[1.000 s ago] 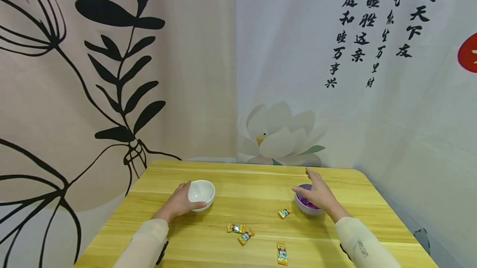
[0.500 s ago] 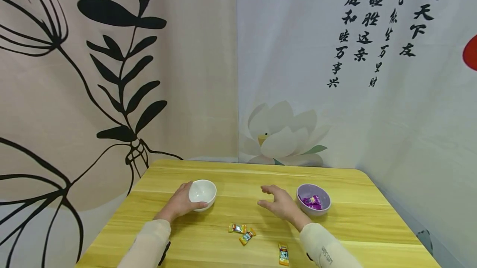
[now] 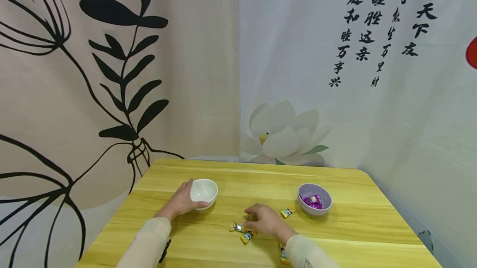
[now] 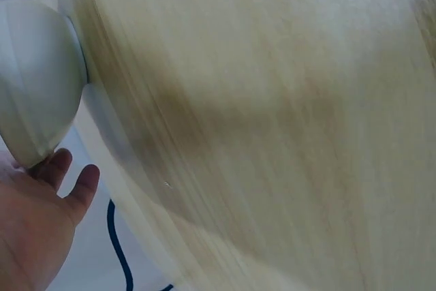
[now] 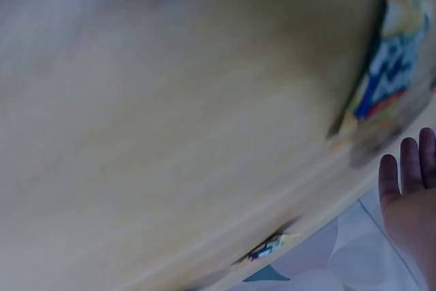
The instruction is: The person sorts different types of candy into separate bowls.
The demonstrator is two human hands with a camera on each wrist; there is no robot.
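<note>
In the head view my left hand (image 3: 182,201) holds a white bowl (image 3: 203,193) at its left side, thumb along the near rim. The bowl looks bare inside. My right hand (image 3: 266,220) reaches over the middle of the table, fingers pointing left and loosely bent, with nothing between them. Just beside its fingertips lie two yellow-wrapped candies, one flat candy (image 3: 237,227) and one slanted candy (image 3: 247,237). Another yellow candy (image 3: 287,211) sits beyond the hand, and a candy (image 3: 283,254) near the right sleeve is partly covered. The right wrist view shows a candy (image 5: 395,59) close up.
A purple bowl (image 3: 327,202) with purple-wrapped candies (image 3: 313,201) stands at the right of the wooden table (image 3: 357,226). Behind the table's far edge hangs a printed cloth (image 3: 201,94) with plants and writing.
My right hand has moved from over the purple bowl leftward and nearer, down to the two yellow candies. The candy by the purple bowl shows again. The left hand stays at the white bowl.
</note>
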